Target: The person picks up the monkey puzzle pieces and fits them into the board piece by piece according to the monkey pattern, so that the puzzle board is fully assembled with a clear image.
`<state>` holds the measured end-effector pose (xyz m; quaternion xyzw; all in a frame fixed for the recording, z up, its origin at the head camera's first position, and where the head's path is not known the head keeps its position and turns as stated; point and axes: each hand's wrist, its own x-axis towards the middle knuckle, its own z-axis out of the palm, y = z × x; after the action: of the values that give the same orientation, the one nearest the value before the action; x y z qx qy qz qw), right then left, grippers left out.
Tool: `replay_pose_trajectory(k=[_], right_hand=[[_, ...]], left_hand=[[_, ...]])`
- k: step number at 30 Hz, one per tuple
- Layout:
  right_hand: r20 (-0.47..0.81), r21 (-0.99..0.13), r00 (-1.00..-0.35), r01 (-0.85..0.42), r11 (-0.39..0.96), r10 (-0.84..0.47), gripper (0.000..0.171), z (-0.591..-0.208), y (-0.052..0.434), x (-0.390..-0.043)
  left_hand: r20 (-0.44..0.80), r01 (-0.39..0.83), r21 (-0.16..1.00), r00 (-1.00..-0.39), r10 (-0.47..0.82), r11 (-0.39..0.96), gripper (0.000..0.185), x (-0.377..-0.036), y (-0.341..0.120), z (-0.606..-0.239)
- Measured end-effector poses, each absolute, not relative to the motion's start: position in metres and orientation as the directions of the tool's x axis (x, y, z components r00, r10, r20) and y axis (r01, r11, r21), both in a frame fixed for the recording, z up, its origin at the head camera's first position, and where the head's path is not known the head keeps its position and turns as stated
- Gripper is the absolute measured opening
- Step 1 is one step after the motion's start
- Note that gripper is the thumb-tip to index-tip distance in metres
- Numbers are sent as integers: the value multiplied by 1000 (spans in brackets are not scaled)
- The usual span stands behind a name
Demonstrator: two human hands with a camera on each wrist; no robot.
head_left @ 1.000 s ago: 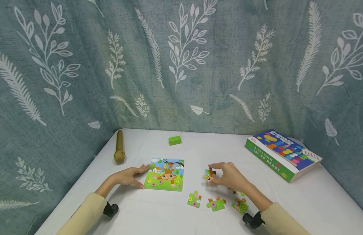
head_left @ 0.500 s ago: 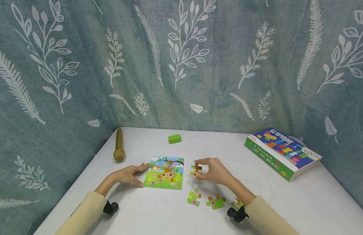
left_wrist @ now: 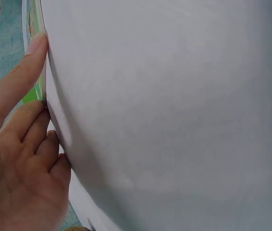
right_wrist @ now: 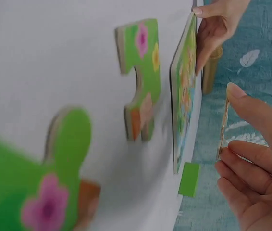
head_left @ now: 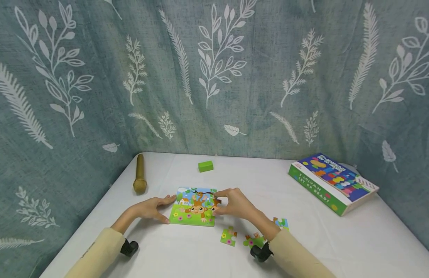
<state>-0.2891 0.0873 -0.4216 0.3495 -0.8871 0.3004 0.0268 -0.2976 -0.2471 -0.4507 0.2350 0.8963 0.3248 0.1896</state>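
Note:
A square picture board (head_left: pixel 186 220) with a cartoon monkey lies on the white table. My left hand (head_left: pixel 150 208) rests at its left edge, thumb by the near corner and index finger farther back. My right hand (head_left: pixel 237 204) pinches a jigsaw piece (head_left: pixel 218 201) between thumb and fingers, and the piece overlaps the board's right edge in the head view. In the right wrist view this piece (right_wrist: pixel 223 130) shows edge-on, raised above the table. Loose green jigsaw pieces lie nearby, one with flowers (head_left: pixel 228 236) and another (head_left: pixel 252 242) partly behind my right wrist.
A further jigsaw piece (head_left: pixel 281 222) shows beyond my right forearm. Behind the board stands a green block (head_left: pixel 205 166). A gold microphone-shaped object (head_left: pixel 140 175) lies at the back left, a bead-set box (head_left: pixel 334 183) at the right. Patterned curtain (head_left: pixel 214 96) hangs behind the table.
My right hand has carried the pinched jigsaw piece leftward from above the loose pieces to the board's right edge. My left hand has stayed at the board.

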Motion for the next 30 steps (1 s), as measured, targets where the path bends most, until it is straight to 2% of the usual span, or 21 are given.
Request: replay_pose_trajectory(k=[15,30], right_hand=[[196,-511,-762,-617,599,-618,51,-428,47,-294],[160,-506,-781,-590,629,-604,53,-433,23,-303]], left_hand=[[-169,343,663,-797,580,665,89,-296,-249,-448],[-172,330,670,-802,572,665,88,-296,-250,-449]])
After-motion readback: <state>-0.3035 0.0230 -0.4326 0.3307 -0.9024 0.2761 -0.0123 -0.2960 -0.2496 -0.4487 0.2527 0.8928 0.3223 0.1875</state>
